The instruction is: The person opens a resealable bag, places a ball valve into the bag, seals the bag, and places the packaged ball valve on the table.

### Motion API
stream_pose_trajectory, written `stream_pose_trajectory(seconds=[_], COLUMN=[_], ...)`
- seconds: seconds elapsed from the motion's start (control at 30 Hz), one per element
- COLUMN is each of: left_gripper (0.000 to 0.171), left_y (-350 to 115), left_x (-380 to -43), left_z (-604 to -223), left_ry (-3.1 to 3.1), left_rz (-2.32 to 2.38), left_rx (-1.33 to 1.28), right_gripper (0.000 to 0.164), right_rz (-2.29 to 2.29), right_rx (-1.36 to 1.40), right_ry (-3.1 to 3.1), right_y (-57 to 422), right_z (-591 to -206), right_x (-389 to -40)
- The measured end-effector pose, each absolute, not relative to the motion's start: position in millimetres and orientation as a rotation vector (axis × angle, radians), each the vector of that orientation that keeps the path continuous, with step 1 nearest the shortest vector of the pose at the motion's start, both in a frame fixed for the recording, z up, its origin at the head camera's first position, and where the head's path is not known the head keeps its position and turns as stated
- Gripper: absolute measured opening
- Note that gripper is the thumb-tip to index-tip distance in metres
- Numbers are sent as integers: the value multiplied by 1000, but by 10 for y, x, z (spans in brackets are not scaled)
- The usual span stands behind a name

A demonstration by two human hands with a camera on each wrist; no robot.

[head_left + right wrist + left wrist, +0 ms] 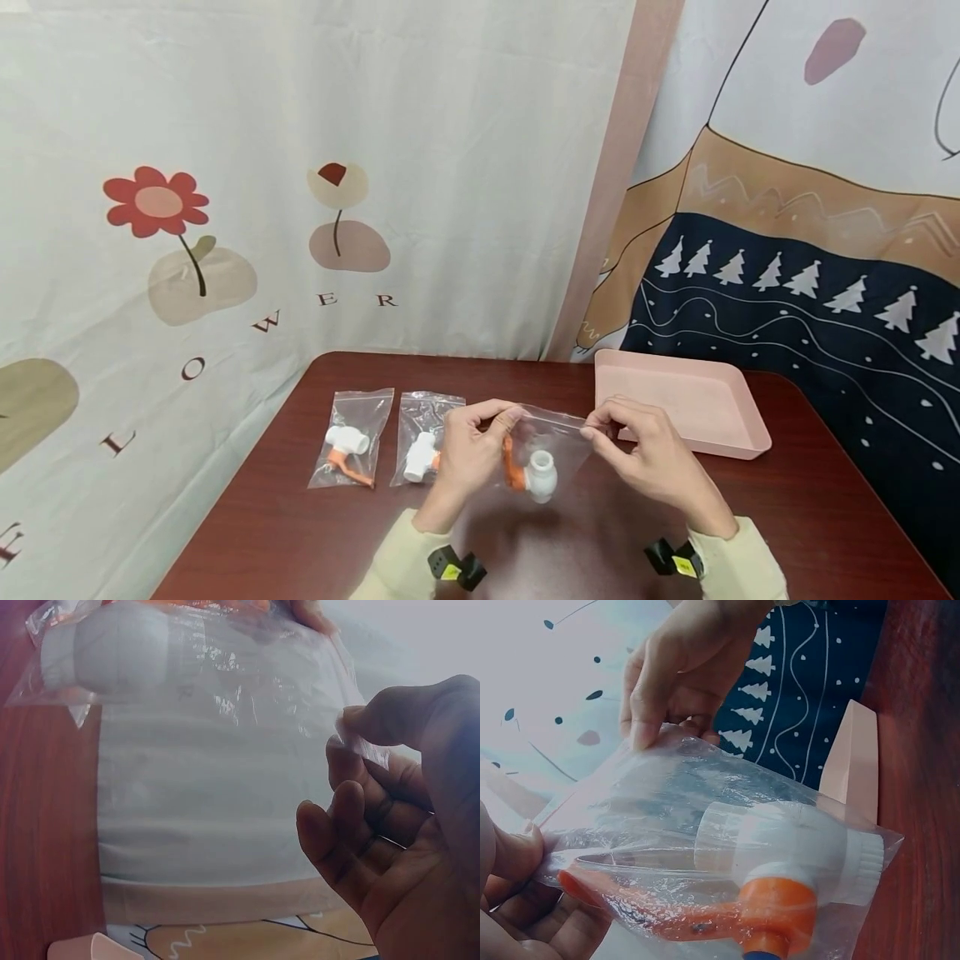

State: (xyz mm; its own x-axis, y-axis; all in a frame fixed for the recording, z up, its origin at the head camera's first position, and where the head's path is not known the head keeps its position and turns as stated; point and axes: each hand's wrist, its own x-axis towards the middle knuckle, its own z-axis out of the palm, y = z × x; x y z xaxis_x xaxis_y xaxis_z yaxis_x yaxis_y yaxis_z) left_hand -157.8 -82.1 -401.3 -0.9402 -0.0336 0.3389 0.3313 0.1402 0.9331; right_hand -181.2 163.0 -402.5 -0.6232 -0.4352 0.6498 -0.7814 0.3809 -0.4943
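Note:
A clear zip bag [566, 442] hangs between both hands above the table. Inside it lies a white plastic ball valve [795, 847] with an orange lever handle [697, 919]. My left hand [474, 446] pinches one top corner of the bag between thumb and fingers. At the opposite top corner, my right hand [651, 446] pinches the bag edge, thumb against forefinger, as the right wrist view shows. The zip strip runs stretched between the two hands, with the valve low in the bag.
Two more clear bags, a left one [348, 417] and one beside my left hand [427, 408], lie on the brown table [247, 517], each with a white and orange valve. A pink tray [675, 400] sits at the back right. Printed curtains [465, 167] hang behind.

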Motion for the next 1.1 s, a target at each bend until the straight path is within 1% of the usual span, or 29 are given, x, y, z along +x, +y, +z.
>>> stream_pose_trajectory(seconds=[0.2,0.47,0.57,0.73,0.87,0.97,1.1], left_gripper=[13,15,17,19,19,20,24], left_y=[-851,-854,-869,-905,-932,-950,-955], left_x=[-1584,-1578,-1573,-1582,-1598,-1615,-1647], left_z=[-4014,-4036,-4040,-4049,-4068,-4091,-4133], left_ry=[-2130,-2128,-2091,-2020,-2003,-1997,-1991], left_rz=[-1865,-1863,-1893,-1912,-1930,-1977,-2099], left_rx=[-281,-276,-301,-395,-444,-424,-355], right_gripper=[16,21,20,17,19,17,11], right_rz=[1141,1254,1371,1512,1588,1645,1612], right_rx=[1057,933,902,933,964,902,776], right_ry=[-2223,-2284,-2309,-2334,-2320,-2316,-2334], right_y=[1691,1690,1666,1595,1528,1479,1429], right_z=[-4021,-4029,-4059,-4139,-4207,-4244,-4257], right_x=[-1818,-1767,-1754,-1735,-1747,-1772,-1803])
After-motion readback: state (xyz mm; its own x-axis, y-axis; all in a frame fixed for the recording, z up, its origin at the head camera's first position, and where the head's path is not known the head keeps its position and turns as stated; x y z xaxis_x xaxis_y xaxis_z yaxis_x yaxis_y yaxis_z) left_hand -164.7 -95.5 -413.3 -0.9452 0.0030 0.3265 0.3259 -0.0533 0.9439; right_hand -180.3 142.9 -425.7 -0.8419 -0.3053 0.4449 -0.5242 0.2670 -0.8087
